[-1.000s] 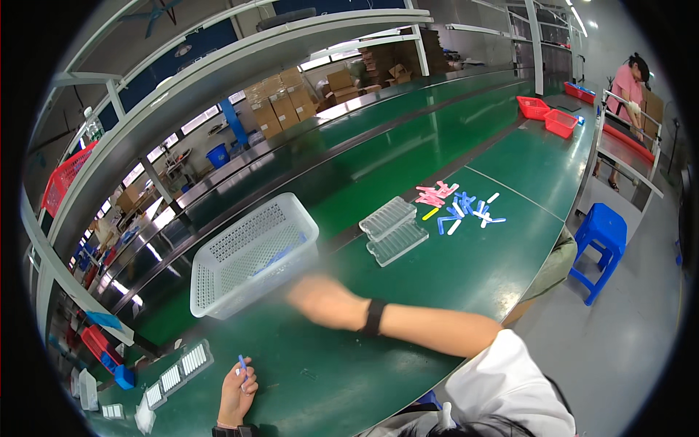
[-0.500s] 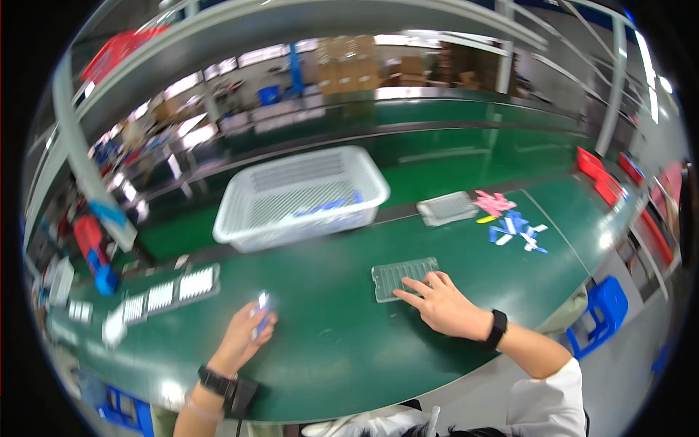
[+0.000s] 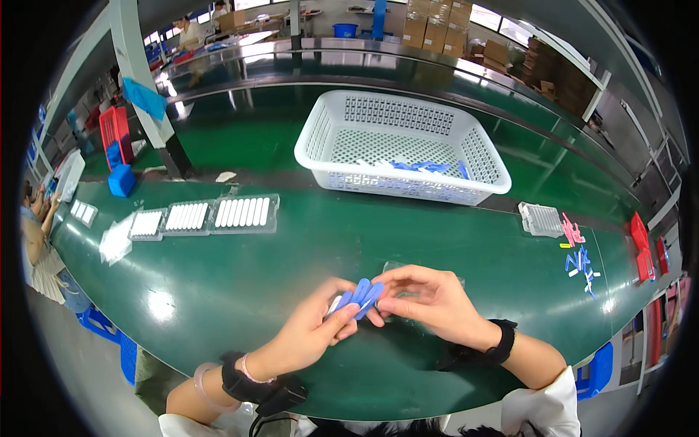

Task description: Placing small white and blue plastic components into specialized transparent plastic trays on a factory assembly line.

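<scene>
My left hand point(image 3: 309, 328) is closed around a small fan of flat, round-ended blue plastic pieces point(image 3: 362, 293), with a white one at the left side. From the right, my right hand point(image 3: 437, 302) reaches them, its thumb and fingertips pinched at the end of the rightmost blue piece. Exactly where those fingertips press is partly hidden. Beneath and behind the right hand lies a clear ribbed tray point(image 3: 395, 267), mostly covered by it.
Beyond my hands stands a white perforated basket point(image 3: 408, 186) with blue and white pieces inside. Trays of white pieces point(image 3: 246, 213) line up at the left. At the right lie another clear tray point(image 3: 541, 220), pink pieces point(image 3: 572, 231), loose blue pieces point(image 3: 579, 261) and red bins point(image 3: 642, 251).
My hands have come together; the right one has left the clear tray's surface for the blue pieces in the left. The whole view has shifted, with the basket now further right.
</scene>
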`<move>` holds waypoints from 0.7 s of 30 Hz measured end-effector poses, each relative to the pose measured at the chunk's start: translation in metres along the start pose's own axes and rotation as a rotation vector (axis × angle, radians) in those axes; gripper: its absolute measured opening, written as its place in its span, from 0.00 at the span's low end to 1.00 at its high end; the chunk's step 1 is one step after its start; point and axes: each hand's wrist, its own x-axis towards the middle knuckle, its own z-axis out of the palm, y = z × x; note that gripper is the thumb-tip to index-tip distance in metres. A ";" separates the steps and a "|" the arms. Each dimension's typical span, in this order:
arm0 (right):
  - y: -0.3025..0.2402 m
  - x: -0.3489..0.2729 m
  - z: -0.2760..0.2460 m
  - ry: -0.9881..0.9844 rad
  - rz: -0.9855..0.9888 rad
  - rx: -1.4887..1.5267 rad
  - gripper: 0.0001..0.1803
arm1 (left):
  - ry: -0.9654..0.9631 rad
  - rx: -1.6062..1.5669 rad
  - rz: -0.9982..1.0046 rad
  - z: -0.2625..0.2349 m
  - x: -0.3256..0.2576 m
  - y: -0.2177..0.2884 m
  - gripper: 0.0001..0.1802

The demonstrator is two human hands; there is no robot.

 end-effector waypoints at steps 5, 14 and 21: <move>0.005 0.014 -0.003 0.041 0.126 0.261 0.11 | -0.035 -0.087 -0.054 -0.010 -0.001 -0.001 0.08; 0.018 0.012 -0.024 -0.169 -0.576 -1.494 0.15 | 0.048 -0.443 -0.277 -0.021 -0.007 -0.013 0.09; 0.018 -0.015 -0.011 -0.288 -0.638 -1.741 0.14 | 0.035 -0.368 -0.231 -0.020 -0.004 -0.017 0.11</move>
